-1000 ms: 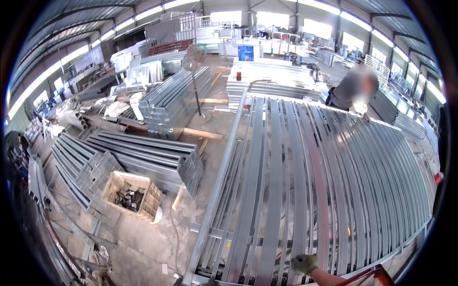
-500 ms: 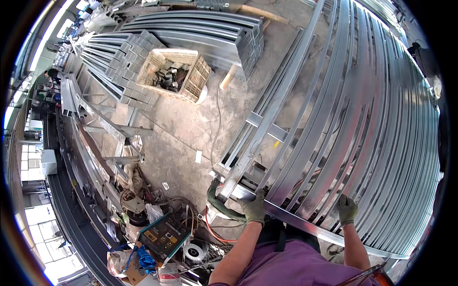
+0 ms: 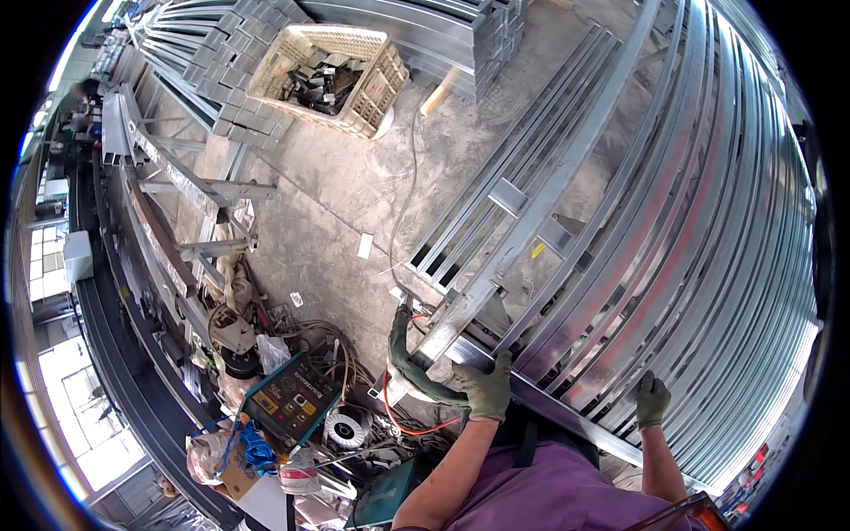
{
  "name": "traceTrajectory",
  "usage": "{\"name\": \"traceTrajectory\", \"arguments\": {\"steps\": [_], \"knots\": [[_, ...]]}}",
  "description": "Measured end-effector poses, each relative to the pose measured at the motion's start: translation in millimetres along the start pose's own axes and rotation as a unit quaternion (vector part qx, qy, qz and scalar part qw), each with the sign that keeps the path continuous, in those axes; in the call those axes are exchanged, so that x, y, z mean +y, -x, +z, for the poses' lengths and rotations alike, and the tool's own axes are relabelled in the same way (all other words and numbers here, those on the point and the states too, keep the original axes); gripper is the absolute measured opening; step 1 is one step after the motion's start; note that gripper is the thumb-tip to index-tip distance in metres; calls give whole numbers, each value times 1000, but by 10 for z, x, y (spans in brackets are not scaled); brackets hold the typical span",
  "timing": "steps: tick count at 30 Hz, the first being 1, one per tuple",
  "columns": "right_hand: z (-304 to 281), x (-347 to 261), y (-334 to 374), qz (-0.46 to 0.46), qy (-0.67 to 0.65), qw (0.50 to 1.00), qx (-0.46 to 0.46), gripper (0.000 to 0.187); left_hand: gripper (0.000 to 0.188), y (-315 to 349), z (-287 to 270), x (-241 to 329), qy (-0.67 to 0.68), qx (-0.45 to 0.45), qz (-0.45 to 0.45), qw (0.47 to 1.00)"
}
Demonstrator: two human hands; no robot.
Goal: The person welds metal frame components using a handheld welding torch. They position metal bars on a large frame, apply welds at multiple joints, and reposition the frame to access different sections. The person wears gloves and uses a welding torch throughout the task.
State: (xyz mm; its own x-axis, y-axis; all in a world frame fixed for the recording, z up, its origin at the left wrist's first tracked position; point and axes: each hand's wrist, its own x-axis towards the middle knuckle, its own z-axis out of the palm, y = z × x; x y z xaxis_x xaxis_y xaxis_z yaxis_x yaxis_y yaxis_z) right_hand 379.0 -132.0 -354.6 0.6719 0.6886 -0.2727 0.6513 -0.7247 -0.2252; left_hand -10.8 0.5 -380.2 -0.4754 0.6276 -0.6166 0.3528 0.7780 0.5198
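Note:
My left hand [image 3: 485, 389], in a green-grey work glove, is at the near corner of a rack of long silvery metal bars [image 3: 611, 292]. Its thumb and fingers lie apart on either side of a metal tube [image 3: 469, 350] and seem to grip it. Farther right, my right hand [image 3: 653, 403], gloved the same way, is closed over the bars near their front end. Its curled fingers hide whatever they may hold. The front rail [image 3: 571, 414] of the rack crosses just before my body. Beside my left hand hangs a dark green sleeve-wrapped hose [image 3: 412, 367].
A beige plastic crate [image 3: 376, 102] of metal offcuts stands on the floor ahead, near stacked tubes [image 3: 239, 62]. At lower left are a machine with a control panel [image 3: 292, 400], a wire spool [image 3: 344, 429], tangled cables and an orange hose [image 3: 398, 423]. Metal trestles [image 3: 168, 243] line the left.
The view has tilted down, so the crate and stacked tubes sit higher in the picture. Both hands remain at nearly the same places along the rack's front.

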Motion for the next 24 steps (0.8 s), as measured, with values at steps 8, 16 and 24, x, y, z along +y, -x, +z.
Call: {"name": "traceTrajectory", "arguments": {"steps": [8,16,24], "knots": [[25,100,-36,17,-26,999,-6,59,121,-12,31,-59,43,21,31,998],[20,104,-44,-2,-11,1000,-10,60,120,84,-314,457,43,-49,-14,998],[65,188,-69,-32,34,999,21,55,108,-84,-23,-55,27,-15,75,997]]}}
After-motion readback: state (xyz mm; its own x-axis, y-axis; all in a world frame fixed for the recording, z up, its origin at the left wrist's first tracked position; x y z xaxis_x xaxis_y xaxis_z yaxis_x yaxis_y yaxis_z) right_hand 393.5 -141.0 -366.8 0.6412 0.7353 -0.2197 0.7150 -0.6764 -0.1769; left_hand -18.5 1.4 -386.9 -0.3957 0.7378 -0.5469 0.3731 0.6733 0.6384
